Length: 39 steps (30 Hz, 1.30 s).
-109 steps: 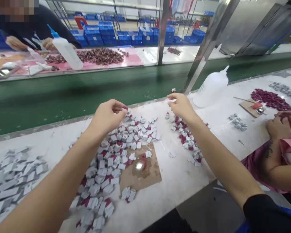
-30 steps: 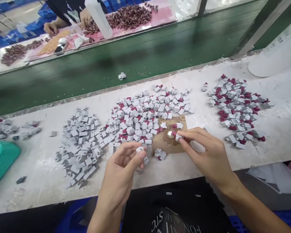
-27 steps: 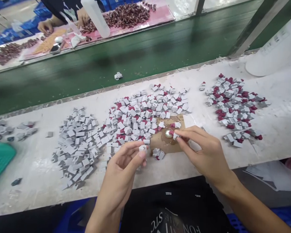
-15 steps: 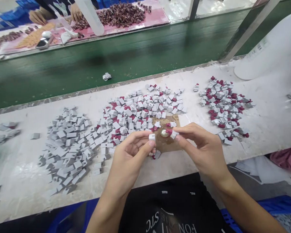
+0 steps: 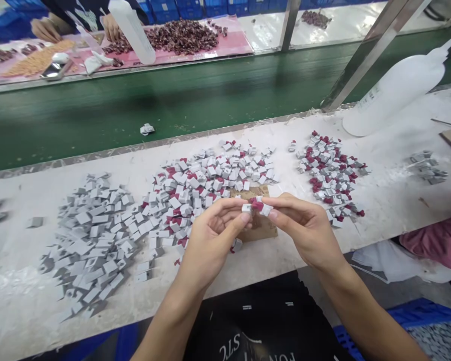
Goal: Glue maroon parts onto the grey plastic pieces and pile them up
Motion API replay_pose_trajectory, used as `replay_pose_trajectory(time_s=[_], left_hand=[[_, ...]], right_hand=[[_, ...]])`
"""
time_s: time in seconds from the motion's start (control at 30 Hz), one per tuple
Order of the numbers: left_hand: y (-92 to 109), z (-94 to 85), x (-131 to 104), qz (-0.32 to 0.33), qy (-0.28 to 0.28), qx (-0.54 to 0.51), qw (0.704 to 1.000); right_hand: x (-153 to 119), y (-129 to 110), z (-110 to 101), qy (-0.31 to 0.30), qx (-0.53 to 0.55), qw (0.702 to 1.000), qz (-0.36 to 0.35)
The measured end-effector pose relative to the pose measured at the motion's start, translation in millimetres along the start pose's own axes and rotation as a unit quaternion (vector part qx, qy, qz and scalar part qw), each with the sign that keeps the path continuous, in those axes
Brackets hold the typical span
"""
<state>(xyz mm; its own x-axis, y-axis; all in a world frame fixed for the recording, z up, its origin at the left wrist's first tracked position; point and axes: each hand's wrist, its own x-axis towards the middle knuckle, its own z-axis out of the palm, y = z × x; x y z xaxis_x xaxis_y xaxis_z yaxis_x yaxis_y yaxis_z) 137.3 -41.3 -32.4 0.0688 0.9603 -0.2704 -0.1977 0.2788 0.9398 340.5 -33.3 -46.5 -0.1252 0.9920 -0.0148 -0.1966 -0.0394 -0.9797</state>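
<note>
A small grey block (image 5: 247, 208) and a maroon-and-grey piece (image 5: 265, 208) are held up end to end over the brown board (image 5: 263, 232) on the bench (image 5: 285, 254); whether they are joined or merely touching I cannot tell. The left hand (image 5: 214, 230) pinches the block between thumb and fingers, and the right hand (image 5: 310, 228) pinches the piece the same way, the two sets of fingertips close together. Just beyond and to the left lies a middle heap (image 5: 195, 183) of grey blocks, many showing maroon parts, so it looks partly worked. Left of it, a pile of plain grey blocks (image 5: 93, 240) shows no maroon and seems untouched. To the right, a smaller mixed pile (image 5: 328, 170) has maroon on many pieces; it may be finished work, though that is a guess. Farther out, a white bottle (image 5: 394, 95) leans by the green belt (image 5: 210, 85), which bears a loose grey piece (image 5: 147, 129).
</note>
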Motion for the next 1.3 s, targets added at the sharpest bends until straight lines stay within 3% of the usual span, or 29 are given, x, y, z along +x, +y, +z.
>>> replay_pose_trajectory(time_s=[0.3,0.43,0.53,0.63,0.73,0.8,0.87,1.0,1.13,1.2,1.3], left_hand=[[0.9,5.1,-3.8,0.022,0.003,0.050,0.998],[14.7,8.6,-2.3,0.055,-0.007,0.093,0.994],[32.9,10.4,12.9,0.037,-0.064,0.149,0.986],[56.3,10.3,52.9,0.031,-0.092,0.244,0.965],[80.2,7.6,118.1,0.061,0.002,0.386,0.920],[92.8,4.7,167.0,0.041,0.075,0.444,0.892],[100.5,1.6,211.5,0.023,0.119,0.468,0.875],[100.1,-3.0,268.6,-0.015,0.164,0.498,0.852],[92.8,-4.7,284.0,-0.053,0.169,0.512,0.840],[93.9,-5.5,281.7,-0.055,0.172,0.519,0.835],[103.2,-6.7,265.8,-0.042,0.170,0.528,0.831]], right_hand=[[0.5,-6.5,-0.1,-0.038,-0.074,0.997,0.002],[3.5,-12.3,-2.8,-0.046,-0.028,0.999,0.005],[12.3,-17.7,-12.3,-0.063,-0.033,0.997,0.012],[29.3,-20.7,-33.8,-0.018,-0.186,0.982,-0.010],[51.7,-15.6,-62.0,0.099,-0.430,0.896,-0.047],[66.0,-8.2,-76.5,0.138,-0.526,0.838,-0.049],[77.0,-0.4,-84.1,0.142,-0.553,0.820,-0.043],[85.1,6.8,-87.6,0.138,-0.546,0.825,-0.045],[77.1,-1.6,-90.9,0.143,-0.519,0.842,-0.049],[69.2,-8.7,-89.5,0.140,-0.453,0.879,-0.045],[55.6,-16.1,-79.8,0.119,-0.260,0.958,-0.011]])
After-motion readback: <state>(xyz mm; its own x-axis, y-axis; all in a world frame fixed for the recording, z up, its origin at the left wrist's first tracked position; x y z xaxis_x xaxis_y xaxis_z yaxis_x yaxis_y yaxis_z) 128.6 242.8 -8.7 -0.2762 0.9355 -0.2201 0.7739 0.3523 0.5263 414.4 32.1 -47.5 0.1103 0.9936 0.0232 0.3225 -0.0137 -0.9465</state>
